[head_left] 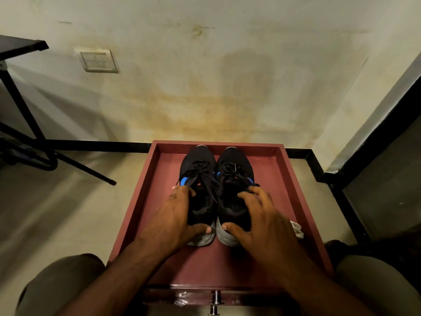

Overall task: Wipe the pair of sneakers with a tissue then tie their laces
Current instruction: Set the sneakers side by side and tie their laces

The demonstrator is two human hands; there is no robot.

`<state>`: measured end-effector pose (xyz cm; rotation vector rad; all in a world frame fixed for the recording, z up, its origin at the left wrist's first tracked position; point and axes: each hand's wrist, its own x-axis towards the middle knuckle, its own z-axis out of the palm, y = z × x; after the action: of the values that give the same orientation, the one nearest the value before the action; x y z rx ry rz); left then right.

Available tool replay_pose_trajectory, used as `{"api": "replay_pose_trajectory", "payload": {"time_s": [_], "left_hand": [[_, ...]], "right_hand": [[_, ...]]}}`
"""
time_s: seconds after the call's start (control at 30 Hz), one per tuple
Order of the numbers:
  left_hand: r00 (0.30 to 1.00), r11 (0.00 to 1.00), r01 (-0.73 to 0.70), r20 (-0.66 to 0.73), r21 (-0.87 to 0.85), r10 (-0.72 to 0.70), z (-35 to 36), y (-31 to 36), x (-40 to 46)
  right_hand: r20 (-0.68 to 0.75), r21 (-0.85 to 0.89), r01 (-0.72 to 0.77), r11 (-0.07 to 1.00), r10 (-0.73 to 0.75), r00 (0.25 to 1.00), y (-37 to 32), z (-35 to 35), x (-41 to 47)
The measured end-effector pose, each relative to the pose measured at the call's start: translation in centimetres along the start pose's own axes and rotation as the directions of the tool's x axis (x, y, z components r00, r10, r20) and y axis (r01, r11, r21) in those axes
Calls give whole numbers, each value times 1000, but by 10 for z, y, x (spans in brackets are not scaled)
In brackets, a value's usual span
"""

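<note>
Two black sneakers with blue accents and grey heels stand side by side, toes pointing away, in a maroon tray (282, 179). My left hand (175, 215) grips the left sneaker (198, 165) around its heel and collar, thumb on the grey heel. My right hand (262, 220) clasps the right sneaker (232, 165) the same way. Both pairs of black laces look knotted over the tongues. A crumpled white tissue (297, 229) lies in the tray just right of my right hand, partly hidden by it.
The tray sits on a low stand with a metal knob (215, 302) at its front, close to a stained wall. A black table frame (25, 124) stands at the left. A dark step (355, 183) runs along the right. My knees flank the tray.
</note>
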<state>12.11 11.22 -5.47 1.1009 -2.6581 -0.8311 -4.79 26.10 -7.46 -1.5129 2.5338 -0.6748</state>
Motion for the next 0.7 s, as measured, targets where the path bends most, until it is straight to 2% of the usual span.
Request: {"api": "replay_pose_trajectory", "payload": {"time_s": [0.1, 0.3, 0.7], "left_hand": [[999, 1000, -18, 36, -6, 18, 3, -2, 2], [999, 999, -36, 30, -7, 36, 3, -6, 2], [997, 998, -67, -34, -11, 66, 9, -2, -4]], "right_hand": [[51, 12, -57, 998, 56, 997, 1, 3, 1], [8, 69, 42, 997, -43, 999, 3, 3, 2], [22, 108, 62, 992, -64, 998, 8, 0, -3]]}}
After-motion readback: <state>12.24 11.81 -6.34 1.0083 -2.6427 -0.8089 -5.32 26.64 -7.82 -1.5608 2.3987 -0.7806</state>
